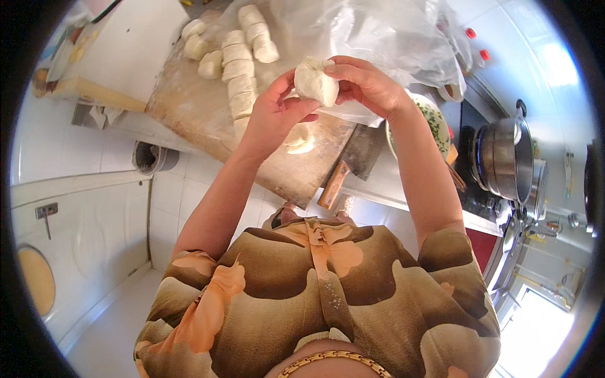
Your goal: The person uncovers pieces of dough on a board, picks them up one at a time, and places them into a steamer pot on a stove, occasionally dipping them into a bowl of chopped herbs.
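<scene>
A thick white piece of dough (315,84) is held up above the board between both hands. My left hand (279,106) grips its left and lower side, and the fingers of my right hand (361,82) pinch its top and right side. Beneath them lies a floured wooden board (198,111). On it, several cut dough pieces stand in a row (240,78), left of my left hand. A shorter row of dough pieces (257,33) sits farther back. Another dough piece (300,139) rests on the board below my left hand, which partly hides it.
A cleaver (352,160) with a wooden handle lies at the board's right edge. Behind my right forearm stands a bowl of chopped greens (432,125). A steel pot (503,158) is on the stove at right. Clear plastic sheeting (368,33) covers the back. Rounded dough lumps (194,40) sit at back left.
</scene>
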A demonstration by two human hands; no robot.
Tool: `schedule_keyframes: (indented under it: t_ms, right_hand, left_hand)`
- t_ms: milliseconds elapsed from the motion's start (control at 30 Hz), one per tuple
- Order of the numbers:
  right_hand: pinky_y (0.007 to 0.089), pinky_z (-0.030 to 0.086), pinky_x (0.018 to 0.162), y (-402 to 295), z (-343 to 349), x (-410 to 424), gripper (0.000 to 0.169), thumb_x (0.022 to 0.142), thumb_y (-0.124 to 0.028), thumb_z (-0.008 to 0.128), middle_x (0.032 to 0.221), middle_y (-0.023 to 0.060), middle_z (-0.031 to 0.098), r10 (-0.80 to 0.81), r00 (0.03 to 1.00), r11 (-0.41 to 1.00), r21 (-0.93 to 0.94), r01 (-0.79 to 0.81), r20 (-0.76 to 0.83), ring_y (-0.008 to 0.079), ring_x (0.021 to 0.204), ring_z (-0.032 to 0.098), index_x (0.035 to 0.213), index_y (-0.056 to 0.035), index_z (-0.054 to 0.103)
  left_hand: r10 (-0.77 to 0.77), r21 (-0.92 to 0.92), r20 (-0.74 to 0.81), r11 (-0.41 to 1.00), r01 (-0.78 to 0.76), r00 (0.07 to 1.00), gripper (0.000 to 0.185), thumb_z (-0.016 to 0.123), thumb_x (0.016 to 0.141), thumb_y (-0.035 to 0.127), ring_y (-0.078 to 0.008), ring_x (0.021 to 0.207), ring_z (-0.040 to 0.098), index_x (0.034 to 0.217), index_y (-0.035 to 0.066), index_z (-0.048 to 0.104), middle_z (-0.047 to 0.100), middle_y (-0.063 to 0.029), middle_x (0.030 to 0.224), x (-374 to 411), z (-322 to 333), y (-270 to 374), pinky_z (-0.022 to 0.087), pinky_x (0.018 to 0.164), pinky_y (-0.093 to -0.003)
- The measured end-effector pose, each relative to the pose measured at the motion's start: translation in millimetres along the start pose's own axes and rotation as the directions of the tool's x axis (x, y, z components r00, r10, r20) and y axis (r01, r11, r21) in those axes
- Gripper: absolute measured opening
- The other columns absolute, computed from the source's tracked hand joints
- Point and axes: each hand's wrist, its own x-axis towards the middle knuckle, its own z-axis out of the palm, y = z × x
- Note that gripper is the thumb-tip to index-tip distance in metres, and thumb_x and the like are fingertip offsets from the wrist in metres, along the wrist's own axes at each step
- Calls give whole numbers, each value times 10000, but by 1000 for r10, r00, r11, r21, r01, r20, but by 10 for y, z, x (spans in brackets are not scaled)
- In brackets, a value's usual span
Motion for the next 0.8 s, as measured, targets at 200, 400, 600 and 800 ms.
schedule_keyframes:
  t_ms: [200, 400, 600, 800]
  right_hand:
    - [307, 531, 716, 144, -256, -914, 569, 799, -397, 705, 1051, 145, 649, -348, 813, 916, -355, 189, -466, 189, 859, 651, 1151, 30, 570]
    - [337, 526, 793, 193, -746, -1947, 580, 689, -273, 784, 1032, 150, 659, -526, 601, 817, -553, 162, -601, 253, 878, 666, 1159, -7, 571]
    - [360, 530, 781, 212, -1403, -3133, 664, 650, -321, 787, 1040, 166, 657, -526, 396, 806, -590, -50, -753, 281, 888, 662, 1188, -19, 540]
    - [318, 544, 675, 340, -2273, -3924, 452, 745, -264, 745, 907, 99, 656, -367, 318, 930, -348, 116, -874, 182, 814, 652, 1067, 13, 590]
  left_hand:
    - [-49, -99, 8, 994, 49, 999, 517, 649, 867, 104, -218, 1042, 606, 1311, 12, 401, 531, -104, 1212, 243, 847, -128, 554, 819, -332]
    - [-6, 16, 80, 1000, 5, 997, 504, 629, 869, 30, -182, 1033, 604, 1320, 19, 406, 516, -92, 1237, 323, 2084, -164, 560, 780, -285]
    - [26, 50, 394, 998, -50, 919, 515, 559, 891, -13, -151, 1026, 598, 1370, 26, 375, 497, -74, 1273, 383, 3484, -318, 562, 797, -280]
    - [122, 19, 534, 988, -156, 837, 600, 511, 921, 8, -213, 1072, 601, 1457, 80, 250, 385, -142, 1399, 406, 4449, -487, 535, 853, -318]
